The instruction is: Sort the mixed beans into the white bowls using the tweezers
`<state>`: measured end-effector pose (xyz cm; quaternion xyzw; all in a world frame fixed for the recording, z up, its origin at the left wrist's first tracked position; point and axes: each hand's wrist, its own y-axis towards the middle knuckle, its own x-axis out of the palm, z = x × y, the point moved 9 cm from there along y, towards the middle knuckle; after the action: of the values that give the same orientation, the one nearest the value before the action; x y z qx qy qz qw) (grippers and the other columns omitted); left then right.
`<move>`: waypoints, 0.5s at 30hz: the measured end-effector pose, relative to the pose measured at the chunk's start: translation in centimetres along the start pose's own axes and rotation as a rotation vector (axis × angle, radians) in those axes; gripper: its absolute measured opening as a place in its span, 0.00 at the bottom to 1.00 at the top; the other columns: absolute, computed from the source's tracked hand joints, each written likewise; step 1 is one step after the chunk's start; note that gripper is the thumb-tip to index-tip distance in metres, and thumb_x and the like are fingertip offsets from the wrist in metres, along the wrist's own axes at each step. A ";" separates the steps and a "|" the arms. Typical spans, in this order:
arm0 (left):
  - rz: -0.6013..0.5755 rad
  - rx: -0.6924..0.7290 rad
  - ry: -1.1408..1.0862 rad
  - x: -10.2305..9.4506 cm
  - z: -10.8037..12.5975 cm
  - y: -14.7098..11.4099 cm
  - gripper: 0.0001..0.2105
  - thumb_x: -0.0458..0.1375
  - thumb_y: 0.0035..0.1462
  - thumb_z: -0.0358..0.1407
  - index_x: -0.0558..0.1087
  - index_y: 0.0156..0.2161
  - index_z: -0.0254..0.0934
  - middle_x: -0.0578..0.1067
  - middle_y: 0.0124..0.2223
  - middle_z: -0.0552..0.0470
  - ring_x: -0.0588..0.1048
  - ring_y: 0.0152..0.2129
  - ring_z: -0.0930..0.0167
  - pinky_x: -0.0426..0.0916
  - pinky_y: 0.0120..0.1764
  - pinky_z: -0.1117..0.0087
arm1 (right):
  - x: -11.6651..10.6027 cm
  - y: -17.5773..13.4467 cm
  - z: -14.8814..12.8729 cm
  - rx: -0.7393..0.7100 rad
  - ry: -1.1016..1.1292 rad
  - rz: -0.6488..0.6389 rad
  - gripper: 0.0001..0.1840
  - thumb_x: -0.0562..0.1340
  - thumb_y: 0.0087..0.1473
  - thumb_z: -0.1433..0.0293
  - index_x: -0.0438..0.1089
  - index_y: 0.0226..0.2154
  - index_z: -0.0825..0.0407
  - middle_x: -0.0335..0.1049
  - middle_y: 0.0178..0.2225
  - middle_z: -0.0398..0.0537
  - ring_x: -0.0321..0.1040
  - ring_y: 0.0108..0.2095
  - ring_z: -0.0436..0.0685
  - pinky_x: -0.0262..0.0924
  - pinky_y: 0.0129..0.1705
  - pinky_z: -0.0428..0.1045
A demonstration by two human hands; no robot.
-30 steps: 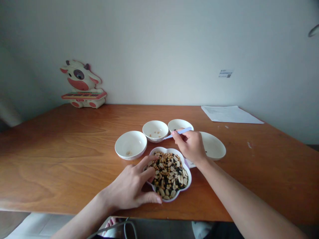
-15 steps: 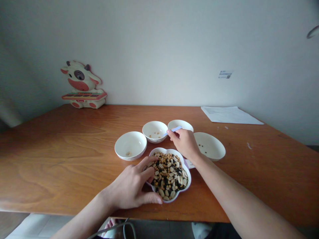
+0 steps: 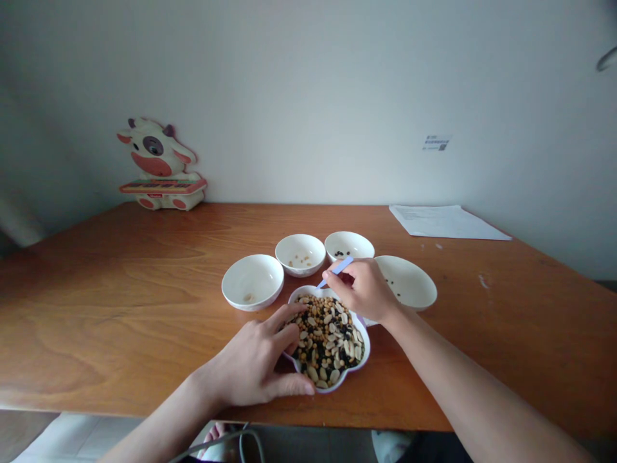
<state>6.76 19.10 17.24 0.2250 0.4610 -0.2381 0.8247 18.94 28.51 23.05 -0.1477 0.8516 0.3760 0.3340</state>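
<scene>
Two hands, one left hand (image 3: 260,360) and one right hand (image 3: 369,292), are appearing over one wooden table (image 3: 120,321), with one lavender utensil (image 3: 344,264) and one flower-shaped dish (image 3: 367,352) sitting between them; its mixed peanuts and beans (image 3: 328,337) are running too many to count. Four white bowls are curving around the dish's far side: one left bowl (image 3: 251,273), two far bowls (image 3: 299,246) and one right bowl (image 3: 415,283). One cow toy (image 3: 159,164) is standing far left; one wall label (image 3: 436,143) is showing far right.
</scene>
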 end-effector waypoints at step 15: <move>-0.004 -0.006 0.013 -0.1 0.0 0.1 0.24 0.58 0.59 0.58 0.70 0.36 0.35 0.60 0.66 0.37 0.77 0.46 0.53 0.78 0.39 0.56 | 2.4 -0.5 0.1 -0.007 -0.078 -0.191 0.17 0.59 0.58 0.67 0.73 0.20 0.53 0.74 0.21 0.48 0.68 0.24 0.52 0.58 0.31 0.49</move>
<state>6.78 19.13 17.35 0.2234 0.4674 -0.2369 0.8219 17.40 28.23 21.10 -0.2147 0.8187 0.3507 0.4008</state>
